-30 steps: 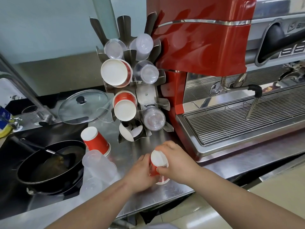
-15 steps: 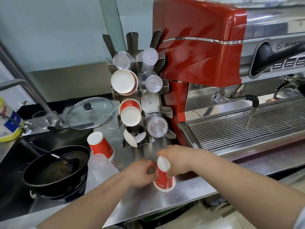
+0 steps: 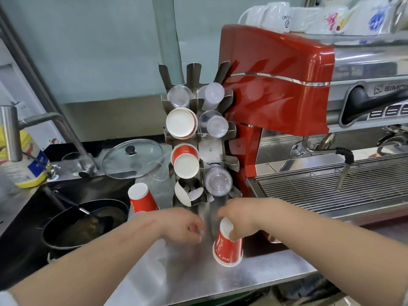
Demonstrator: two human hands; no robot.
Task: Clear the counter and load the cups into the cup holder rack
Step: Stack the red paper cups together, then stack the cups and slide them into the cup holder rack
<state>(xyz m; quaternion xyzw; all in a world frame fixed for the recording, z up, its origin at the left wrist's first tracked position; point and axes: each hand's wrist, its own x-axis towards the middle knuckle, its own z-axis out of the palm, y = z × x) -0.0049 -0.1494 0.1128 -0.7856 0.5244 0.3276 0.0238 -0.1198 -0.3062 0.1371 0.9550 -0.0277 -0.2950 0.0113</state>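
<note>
My right hand [image 3: 239,217] grips the base of an upside-down red paper cup [image 3: 227,248] just above the steel counter [image 3: 198,274]. My left hand [image 3: 183,226] hovers to its left, fingers loosely curled, holding nothing that I can see. Behind them stands the metal cup holder rack [image 3: 209,149], its slots holding red-and-white paper cups [image 3: 185,164] and clear plastic cups [image 3: 217,182]. A second upside-down red cup [image 3: 141,198] rests on the counter left of the rack. Clear plastic cups [image 3: 154,261] lie under my left forearm.
A red espresso machine [image 3: 276,102] with a steam wand [image 3: 343,164] and drip grate fills the right. A sink at left holds a black pan [image 3: 84,224]. A glass lid [image 3: 132,159] lies behind it, next to a tap [image 3: 33,120] and a yellow bottle.
My left hand has let go of the red cup and moved a little left. My right hand keeps the cup, now tilted. The view has tipped upward.
</note>
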